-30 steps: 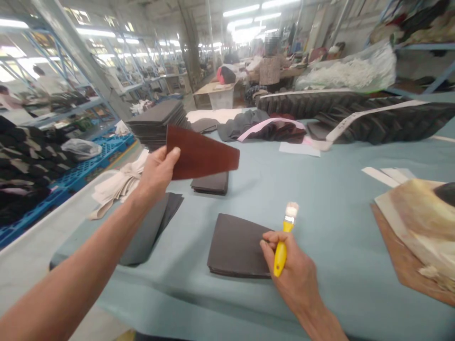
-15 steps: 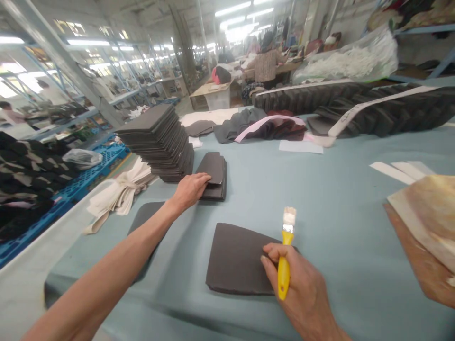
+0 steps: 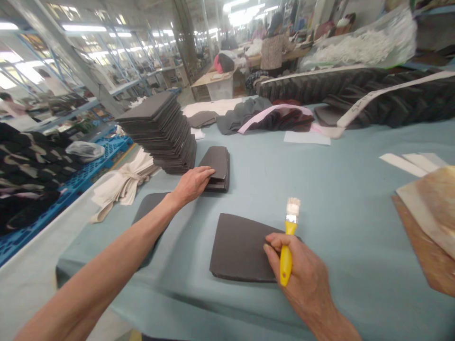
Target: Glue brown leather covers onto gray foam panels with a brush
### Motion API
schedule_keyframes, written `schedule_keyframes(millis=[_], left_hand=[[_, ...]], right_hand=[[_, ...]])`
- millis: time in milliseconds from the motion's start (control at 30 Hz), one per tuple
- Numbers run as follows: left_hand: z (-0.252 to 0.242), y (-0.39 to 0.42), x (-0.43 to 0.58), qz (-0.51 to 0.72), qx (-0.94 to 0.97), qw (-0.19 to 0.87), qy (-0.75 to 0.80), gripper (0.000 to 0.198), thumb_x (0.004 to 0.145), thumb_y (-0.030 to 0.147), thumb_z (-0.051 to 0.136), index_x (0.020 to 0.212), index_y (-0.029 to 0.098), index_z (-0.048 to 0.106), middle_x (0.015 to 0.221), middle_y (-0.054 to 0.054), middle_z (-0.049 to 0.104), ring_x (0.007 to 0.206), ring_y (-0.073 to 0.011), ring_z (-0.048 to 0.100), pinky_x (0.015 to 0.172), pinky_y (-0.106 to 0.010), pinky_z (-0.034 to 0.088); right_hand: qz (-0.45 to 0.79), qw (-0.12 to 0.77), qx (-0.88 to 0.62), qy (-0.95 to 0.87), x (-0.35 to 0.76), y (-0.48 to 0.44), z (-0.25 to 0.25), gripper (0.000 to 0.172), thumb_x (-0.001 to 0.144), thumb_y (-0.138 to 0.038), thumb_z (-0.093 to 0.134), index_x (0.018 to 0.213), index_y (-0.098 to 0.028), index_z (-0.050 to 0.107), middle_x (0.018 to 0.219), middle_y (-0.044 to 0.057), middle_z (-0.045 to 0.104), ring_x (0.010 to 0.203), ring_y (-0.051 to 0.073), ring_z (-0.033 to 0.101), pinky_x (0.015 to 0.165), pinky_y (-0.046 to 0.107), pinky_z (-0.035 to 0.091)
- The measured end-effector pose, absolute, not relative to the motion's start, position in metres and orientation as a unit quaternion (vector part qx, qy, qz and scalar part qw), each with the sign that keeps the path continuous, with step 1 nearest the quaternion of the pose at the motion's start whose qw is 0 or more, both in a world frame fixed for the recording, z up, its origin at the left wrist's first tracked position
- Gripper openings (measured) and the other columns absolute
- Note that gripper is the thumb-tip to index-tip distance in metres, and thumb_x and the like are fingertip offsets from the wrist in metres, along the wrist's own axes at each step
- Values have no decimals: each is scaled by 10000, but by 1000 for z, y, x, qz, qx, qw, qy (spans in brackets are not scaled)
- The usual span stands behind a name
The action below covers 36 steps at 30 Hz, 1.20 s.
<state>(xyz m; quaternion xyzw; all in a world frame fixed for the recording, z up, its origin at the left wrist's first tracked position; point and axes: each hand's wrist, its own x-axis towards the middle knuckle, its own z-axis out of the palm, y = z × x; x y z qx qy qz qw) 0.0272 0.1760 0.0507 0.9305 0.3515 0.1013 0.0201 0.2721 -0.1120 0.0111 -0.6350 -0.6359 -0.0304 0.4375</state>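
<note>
My left hand [image 3: 194,183] reaches to a small pile of dark grey panels [image 3: 219,158] and grips the near left edge of the top panel, which is raised a little off the ones below. The thumb is hidden. In my right hand [image 3: 302,263] is a paintbrush [image 3: 286,255] with a yellow handle, its pale bristles pointing up and away from me. Beneath the right fingers, a dark grey panel [image 3: 241,251] lies flat on the table. Another dark panel [image 3: 149,208] is partly hidden under my left forearm.
A tall stack of dark panels [image 3: 159,128] stands behind my left hand. Tied cream strips [image 3: 124,182] lie on the left edge of the green-blue table [image 3: 341,189]. Rows of dark pieces [image 3: 391,102] line the back. A brown board [image 3: 423,251] sits at right.
The view has tipped slightly, so the table things sit a little higher and further right. The gap under the raised top panel looks narrower. The paintbrush remains in my right hand.
</note>
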Motion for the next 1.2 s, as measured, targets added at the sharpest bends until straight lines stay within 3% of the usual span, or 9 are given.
schedule_keyframes(millis=[300, 500, 667, 767, 933, 1033, 1200], left_hand=[[56, 180, 17, 57, 940, 68, 331, 590, 935, 203, 551, 1517, 146, 636, 1636, -165, 596, 1534, -299, 570, 1316, -469, 445], [66, 170, 20, 23, 934, 82, 347, 673, 935, 337, 653, 1576, 148, 570, 1716, -198, 492, 1585, -360, 499, 1328, -518, 399], [63, 172, 15, -20, 916, 77, 393, 1030, 806, 502, 866, 1672, 182, 411, 1784, -251, 352, 1643, -473, 363, 1306, -641, 362], [58, 179, 9, -39, 894, 75, 440, 1263, 769, 615, 868, 1731, 116, 220, 1792, -325, 258, 1646, -500, 347, 1282, -602, 403], [62, 191, 12, -76, 877, 85, 466, 1327, 742, 636, 861, 1734, 101, 161, 1721, -291, 418, 1569, -421, 499, 1244, -438, 464], [70, 196, 18, -84, 871, 76, 479, 1304, 753, 617, 864, 1739, 148, 152, 1703, -260, 458, 1540, -413, 532, 1222, -436, 476], [82, 197, 28, -112, 863, 53, 491, 1139, 749, 609, 901, 1674, 246, 343, 1660, -201, 526, 1473, -406, 589, 1139, -451, 527]], right_hand=[[-4, 434, -643, -631, 273, -114, 9, 128, 1062, -333, 634, 974, -254, 585, 982, 4, 815, 811, 188, 795, 713, 307, 559], [-13, 424, -647, -634, 274, -114, 9, 107, 1054, -326, 638, 984, -248, 617, 971, 7, 818, 805, 182, 793, 719, 308, 566], [-22, 421, -643, -639, 275, -114, 10, 106, 1057, -325, 643, 995, -247, 606, 968, 2, 816, 815, 180, 802, 710, 296, 573], [-26, 416, -640, -646, 277, -113, 11, 116, 1074, -350, 624, 1018, -251, 602, 962, -13, 814, 798, 167, 806, 690, 280, 580], [-35, 402, -642, -652, 278, -112, 14, 135, 1089, -374, 596, 1019, -259, 597, 942, -27, 815, 779, 159, 809, 662, 265, 579], [-40, 398, -649, -647, 277, -112, 16, 138, 1086, -383, 596, 1019, -262, 595, 951, -30, 820, 786, 160, 814, 669, 264, 586], [-33, 399, -659, -637, 275, -112, 15, 156, 1083, -404, 600, 1011, -267, 588, 957, -33, 822, 800, 159, 821, 698, 270, 605]])
